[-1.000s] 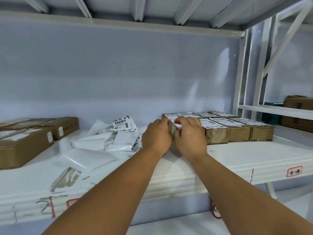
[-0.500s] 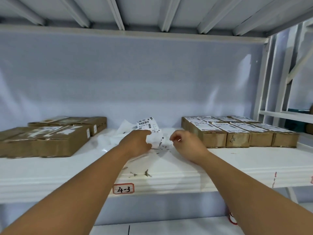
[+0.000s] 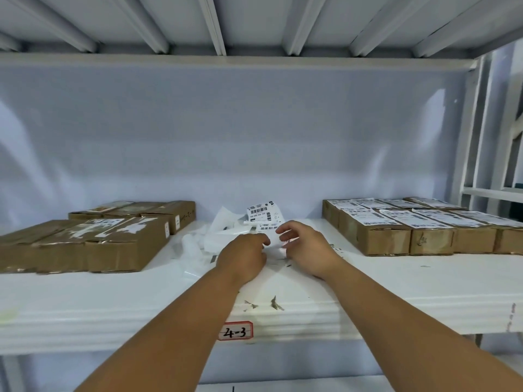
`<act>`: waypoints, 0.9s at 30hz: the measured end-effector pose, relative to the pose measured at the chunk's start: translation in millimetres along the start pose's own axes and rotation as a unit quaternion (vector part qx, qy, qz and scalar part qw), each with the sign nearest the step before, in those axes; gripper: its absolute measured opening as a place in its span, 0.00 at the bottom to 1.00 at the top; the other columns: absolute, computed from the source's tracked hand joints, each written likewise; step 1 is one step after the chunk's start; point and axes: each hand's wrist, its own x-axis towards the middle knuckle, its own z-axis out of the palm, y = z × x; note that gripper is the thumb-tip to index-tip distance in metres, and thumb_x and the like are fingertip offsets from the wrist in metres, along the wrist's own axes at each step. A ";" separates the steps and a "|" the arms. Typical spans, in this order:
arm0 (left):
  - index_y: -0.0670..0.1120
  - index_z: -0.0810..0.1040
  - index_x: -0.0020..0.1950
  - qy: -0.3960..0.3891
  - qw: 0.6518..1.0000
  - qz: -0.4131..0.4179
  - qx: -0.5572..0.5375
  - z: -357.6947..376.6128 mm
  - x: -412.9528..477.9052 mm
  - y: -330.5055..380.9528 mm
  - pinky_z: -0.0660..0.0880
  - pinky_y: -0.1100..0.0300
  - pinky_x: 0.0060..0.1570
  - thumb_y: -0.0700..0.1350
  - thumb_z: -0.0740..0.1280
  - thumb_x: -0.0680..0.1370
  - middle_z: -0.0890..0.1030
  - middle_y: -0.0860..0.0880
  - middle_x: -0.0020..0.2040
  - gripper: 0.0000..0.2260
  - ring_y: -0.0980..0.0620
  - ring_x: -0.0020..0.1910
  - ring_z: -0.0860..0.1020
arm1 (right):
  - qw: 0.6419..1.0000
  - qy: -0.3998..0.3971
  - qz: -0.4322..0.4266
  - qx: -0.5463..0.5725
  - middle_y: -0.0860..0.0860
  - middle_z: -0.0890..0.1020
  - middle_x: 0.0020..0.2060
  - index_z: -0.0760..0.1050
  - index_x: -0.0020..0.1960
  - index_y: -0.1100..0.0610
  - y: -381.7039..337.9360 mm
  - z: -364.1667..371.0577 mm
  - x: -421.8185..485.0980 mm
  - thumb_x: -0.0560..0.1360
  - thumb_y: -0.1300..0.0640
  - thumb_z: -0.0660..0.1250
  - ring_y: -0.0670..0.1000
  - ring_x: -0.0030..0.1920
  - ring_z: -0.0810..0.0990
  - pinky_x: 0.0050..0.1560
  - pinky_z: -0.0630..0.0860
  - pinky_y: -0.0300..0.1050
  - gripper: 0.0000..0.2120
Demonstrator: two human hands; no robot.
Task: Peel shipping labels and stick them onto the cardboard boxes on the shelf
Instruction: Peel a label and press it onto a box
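Observation:
A heap of white shipping labels (image 3: 263, 215) and peeled backing paper (image 3: 223, 236) lies mid-shelf. My left hand (image 3: 244, 254) and my right hand (image 3: 304, 247) meet over it, fingertips pinching one label sheet (image 3: 274, 239) between them. To the right stands a row of brown cardboard boxes (image 3: 396, 230) with labels stuck on their tops. To the left sit more brown boxes (image 3: 93, 244), carrying torn white remnants rather than full labels.
The white shelf (image 3: 396, 284) has a front-edge tag reading "4-3" (image 3: 235, 331). A second shelf board spans overhead. White uprights (image 3: 467, 137) close the right side, with another shelf bay beyond. The back wall is pale blue.
My hands left the labelled boxes on the right and moved left to the label heap, where they now pinch a sheet. The view has shifted left too.

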 end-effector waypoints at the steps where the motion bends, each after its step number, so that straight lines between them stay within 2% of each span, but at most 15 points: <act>1: 0.49 0.78 0.57 0.006 1.000 0.006 0.003 -0.3 0.1 0.6 0.73 0.58 0.52 0.40 0.61 0.75 0.80 0.49 0.56 0.13 0.48 0.56 0.76 | 1.000 0.008 -0.004 0.015 0.51 0.76 0.48 0.74 0.51 0.51 -0.9 -0.8 -1.4 0.72 0.72 0.57 0.47 0.42 0.78 0.39 0.75 0.37 0.19; 2: 0.49 0.79 0.53 0.011 1.000 0.011 0.005 -0.9 0.3 1.4 0.73 0.57 0.49 0.39 0.61 0.75 0.81 0.48 0.53 0.11 0.47 0.54 0.77 | 0.999 0.017 -0.008 0.028 0.51 0.75 0.49 0.74 0.52 0.51 -1.7 -1.2 -2.6 0.72 0.72 0.57 0.49 0.43 0.79 0.39 0.75 0.38 0.19; 4: 0.48 0.79 0.50 0.031 0.999 0.015 0.005 -2.1 -0.6 2.4 0.73 0.57 0.46 0.39 0.61 0.75 0.81 0.48 0.50 0.09 0.46 0.51 0.77 | 0.999 0.032 -0.011 0.034 0.51 0.74 0.51 0.73 0.56 0.51 -2.2 -1.0 -2.8 0.73 0.72 0.57 0.51 0.45 0.79 0.36 0.72 0.33 0.20; 6: 0.49 0.79 0.52 0.065 0.998 0.014 -0.008 -3.1 -1.6 2.7 0.71 0.58 0.45 0.40 0.61 0.76 0.81 0.49 0.52 0.10 0.47 0.51 0.76 | 0.998 0.054 -0.007 0.012 0.52 0.73 0.50 0.70 0.56 0.52 -0.5 -0.6 -1.2 0.73 0.70 0.59 0.53 0.46 0.79 0.36 0.69 0.33 0.18; 8: 0.48 0.79 0.54 0.083 0.996 0.018 -0.022 -3.3 -2.1 2.1 0.71 0.59 0.46 0.41 0.60 0.78 0.81 0.49 0.53 0.10 0.47 0.53 0.76 | 0.998 0.066 0.008 -0.010 0.51 0.74 0.44 0.66 0.54 0.52 0.1 -1.9 -0.3 0.73 0.66 0.62 0.52 0.43 0.75 0.35 0.67 0.35 0.14; 10: 0.48 0.79 0.56 0.070 0.997 0.022 -0.038 -3.4 -3.2 0.9 0.72 0.58 0.49 0.41 0.60 0.78 0.81 0.49 0.54 0.11 0.48 0.53 0.76 | 0.999 0.026 0.017 -0.012 0.50 0.75 0.40 0.64 0.53 0.52 -0.7 -2.1 -4.1 0.71 0.65 0.64 0.50 0.40 0.73 0.33 0.67 0.33 0.15; 13: 0.48 0.79 0.56 0.043 0.998 0.023 -0.050 -2.9 -4.7 0.4 0.72 0.59 0.51 0.40 0.61 0.78 0.80 0.48 0.54 0.11 0.49 0.53 0.77 | 0.999 -0.033 0.009 -0.024 0.48 0.73 0.39 0.65 0.55 0.51 -1.4 -0.9 -10.4 0.71 0.62 0.66 0.49 0.37 0.71 0.35 0.67 0.37 0.17; 16: 0.49 0.79 0.54 0.023 0.996 0.019 -0.079 -1.1 -5.4 3.2 0.73 0.57 0.52 0.46 0.62 0.78 0.80 0.50 0.53 0.08 0.51 0.51 0.77 | 0.998 -0.053 0.005 -0.013 0.47 0.69 0.37 0.65 0.59 0.49 -2.2 -1.8 -10.1 0.71 0.60 0.67 0.46 0.34 0.68 0.33 0.65 0.36 0.20; 18: 0.51 0.75 0.57 0.022 0.993 0.004 -0.113 -1.4 -5.5 4.3 0.73 0.56 0.53 0.52 0.63 0.77 0.79 0.52 0.53 0.11 0.52 0.51 0.78 | 0.998 -0.057 0.001 0.020 0.47 0.68 0.34 0.65 0.59 0.48 -2.2 -2.4 -8.4 0.72 0.61 0.65 0.47 0.33 0.66 0.35 0.65 0.39 0.19; 21: 0.54 0.66 0.68 0.024 0.990 0.003 -0.142 -2.9 -7.3 4.0 0.72 0.56 0.56 0.57 0.65 0.76 0.75 0.52 0.58 0.22 0.52 0.54 0.76 | 0.997 -0.065 0.001 0.045 0.47 0.65 0.30 0.65 0.60 0.48 -0.9 -1.8 -6.8 0.73 0.66 0.60 0.48 0.31 0.65 0.36 0.66 0.41 0.20; 24: 0.63 0.58 0.72 0.010 0.993 0.046 -0.104 -4.3 -9.1 5.3 0.72 0.56 0.55 0.55 0.64 0.77 0.70 0.51 0.61 0.26 0.51 0.53 0.75 | 0.995 -0.084 0.007 0.046 0.47 0.70 0.34 0.64 0.61 0.46 -1.0 -2.0 -6.0 0.72 0.69 0.58 0.46 0.32 0.68 0.37 0.70 0.41 0.25; 27: 0.66 0.58 0.71 -0.009 0.997 0.059 -0.056 -4.2 -9.8 6.9 0.74 0.57 0.51 0.52 0.61 0.79 0.65 0.52 0.63 0.24 0.50 0.49 0.76 | 0.993 -0.103 0.024 0.049 0.49 0.71 0.33 0.66 0.55 0.46 -0.3 -3.3 -5.4 0.70 0.72 0.56 0.45 0.28 0.67 0.29 0.64 0.36 0.24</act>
